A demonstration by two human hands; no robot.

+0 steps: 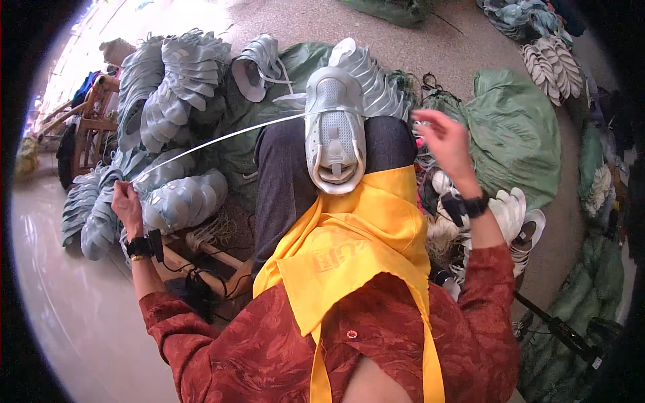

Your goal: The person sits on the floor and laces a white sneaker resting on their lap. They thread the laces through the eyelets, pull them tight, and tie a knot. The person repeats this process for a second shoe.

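Observation:
A pale grey-white shoe upper [341, 127] lies across my knees, its heel opening toward me and its toe pointing away. A white lace [225, 139] runs over the upper and stretches out to the left in a long, slightly curved line. Its far end is at my left hand [126, 205], whose fingers are pinched together on it. To the right of the upper, my right hand [449, 142] is raised with its fingers apart and bent a little; I see nothing in it. A yellow apron [349, 262] covers my lap below the heel.
Stacks of pale uppers [178, 80] are piled at the left, beside a wooden chair [91, 127]. A green sack [514, 134] bulges at the right. White uppers [512, 215] lie near my right forearm, and more uppers [551, 67] are at the far right.

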